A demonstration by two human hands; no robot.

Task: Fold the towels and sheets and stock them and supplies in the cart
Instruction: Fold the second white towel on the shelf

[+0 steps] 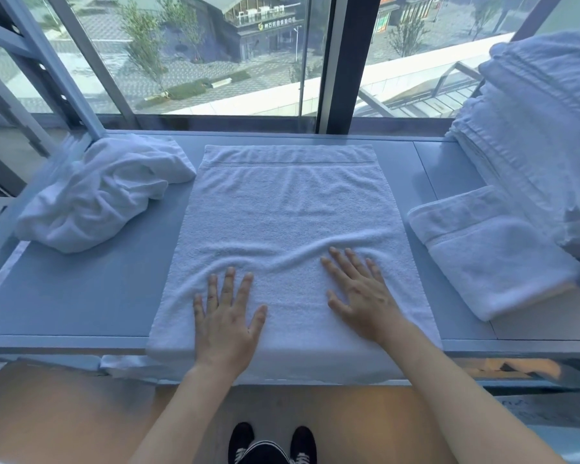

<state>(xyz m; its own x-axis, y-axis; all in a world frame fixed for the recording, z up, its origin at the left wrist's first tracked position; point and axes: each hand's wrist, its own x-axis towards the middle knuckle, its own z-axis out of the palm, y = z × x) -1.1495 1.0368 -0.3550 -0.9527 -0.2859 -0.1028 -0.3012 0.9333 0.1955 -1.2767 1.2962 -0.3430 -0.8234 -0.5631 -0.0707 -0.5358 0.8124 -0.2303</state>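
A white towel [288, 209] lies spread flat across the blue-grey ledge [81, 296] under the window, its near edge hanging over the front. My left hand [226, 313] presses flat on the towel's near left part, fingers straight and spread. My right hand [360, 289] lies flat on the near right part, fingers straight. A wavy crease runs across the towel just beyond my fingertips. To the left sits a crumpled white towel [101, 192]. On the right lies a folded white towel [489, 252].
A tall stack of folded white linen [529, 135] stands at the far right of the ledge, against the window. A slanted metal frame [47, 72] rises at the left. The window glass closes off the far side. Wooden floor and my shoes lie below.
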